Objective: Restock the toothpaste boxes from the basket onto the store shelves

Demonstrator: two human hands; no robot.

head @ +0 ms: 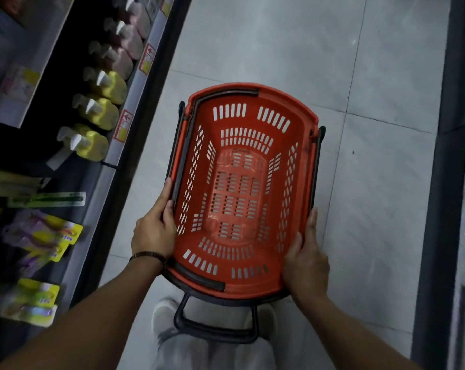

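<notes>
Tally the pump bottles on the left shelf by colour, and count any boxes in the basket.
Yellow bottles: 3
Pink bottles: 3, as far as the shelf shows
Boxes in the basket: 0
Total: 6 bottles, no boxes

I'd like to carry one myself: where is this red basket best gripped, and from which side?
By the long side rims of the basket, one hand from each side, as the left hand and right hand do now. Its carrying handles lie folded flat along the rim, so the rim's lip is probably the readiest hold, thumb inside, fingers outside.
</notes>
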